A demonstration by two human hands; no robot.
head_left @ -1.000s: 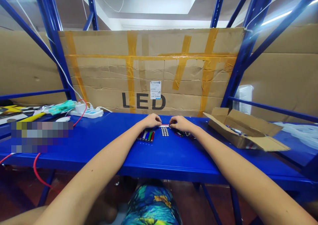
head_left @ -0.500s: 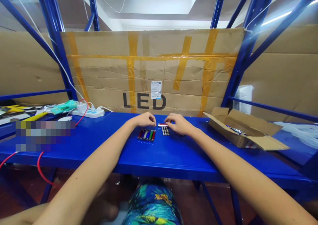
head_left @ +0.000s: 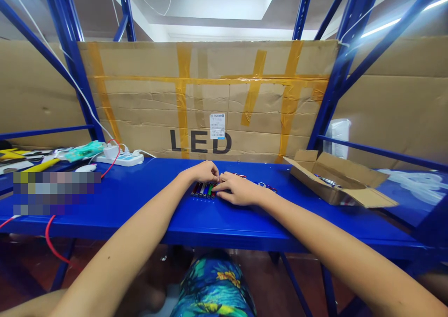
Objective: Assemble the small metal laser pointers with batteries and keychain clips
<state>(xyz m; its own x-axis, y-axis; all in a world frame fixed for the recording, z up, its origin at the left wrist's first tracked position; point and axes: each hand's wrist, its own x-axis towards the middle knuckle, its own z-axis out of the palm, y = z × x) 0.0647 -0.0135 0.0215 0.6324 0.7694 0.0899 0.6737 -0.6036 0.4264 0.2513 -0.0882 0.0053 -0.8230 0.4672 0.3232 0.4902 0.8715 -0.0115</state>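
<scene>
Coloured tubes (head_left: 203,191) lie side by side on bench (head_left: 147,184), prob. for easy reach. L hand (head_left: 207,171), grip narrow, is near their far ends; R hand (head_left: 238,189), grip half-spread, is beside; cannot tell if either holds smth.

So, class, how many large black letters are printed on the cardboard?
3: L at the left, E in the middle, and D at the right, partly covered by the white barcode label. None seems fully hidden.
</scene>
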